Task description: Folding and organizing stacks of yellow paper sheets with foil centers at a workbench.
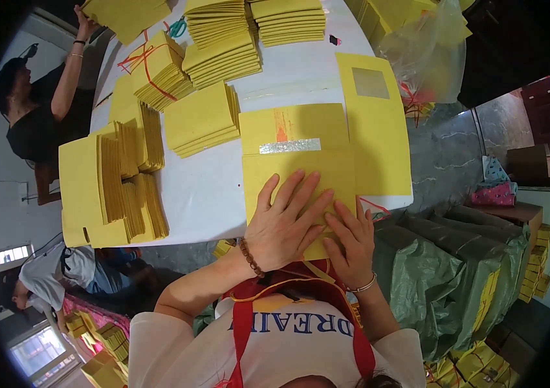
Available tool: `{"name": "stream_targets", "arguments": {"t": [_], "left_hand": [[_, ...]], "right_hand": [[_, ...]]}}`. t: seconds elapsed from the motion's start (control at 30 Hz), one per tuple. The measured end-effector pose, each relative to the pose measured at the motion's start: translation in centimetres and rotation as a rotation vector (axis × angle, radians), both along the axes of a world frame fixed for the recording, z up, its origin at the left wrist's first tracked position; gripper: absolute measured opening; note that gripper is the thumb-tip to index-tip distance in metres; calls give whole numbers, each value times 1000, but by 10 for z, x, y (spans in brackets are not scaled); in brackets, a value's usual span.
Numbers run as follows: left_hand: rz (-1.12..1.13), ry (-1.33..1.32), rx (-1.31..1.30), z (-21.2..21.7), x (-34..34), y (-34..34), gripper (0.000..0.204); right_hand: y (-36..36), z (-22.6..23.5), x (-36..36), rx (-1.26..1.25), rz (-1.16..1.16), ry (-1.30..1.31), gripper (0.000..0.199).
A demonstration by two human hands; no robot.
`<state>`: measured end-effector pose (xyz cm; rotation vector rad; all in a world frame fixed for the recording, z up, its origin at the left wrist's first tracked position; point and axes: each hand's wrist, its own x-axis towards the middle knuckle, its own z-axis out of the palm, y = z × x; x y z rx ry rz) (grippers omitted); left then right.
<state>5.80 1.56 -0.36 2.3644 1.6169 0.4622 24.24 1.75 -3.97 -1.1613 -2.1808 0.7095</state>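
Note:
A folded yellow paper sheet (297, 169) lies at the near edge of the white table, with a silver strip and orange print across its upper part. My left hand (288, 216) rests flat on its lower half, fingers spread. Just right of it, my right hand (351, 242) presses on the sheet's lower right part with its fingers stretched out. The two hands almost touch. Neither holds anything. To the right lies a flat yellow sheet (378, 142) with a silver square, partly under the folded one.
Stacks of folded yellow paper (202, 119) stand left and at the back; one bundle (158, 68) is tied with red string. Teal scissors (176, 28) lie among them. Green-wrapped bulk (424, 271) stands at right. A co-worker (35, 110) handles yellow paper at far left; another person (74, 278) is lower left.

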Motion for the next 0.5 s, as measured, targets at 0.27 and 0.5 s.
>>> {"name": "stream_targets", "arguments": {"t": [0.27,0.5], "left_hand": [[16,11,27,-1,-1,-1,55],[32,-31,38,-6,-2,-3,54]], "right_hand": [[0,-5,-5,34,-20,52,33],[-3,-2,-8,50,-48,59,33]]}}
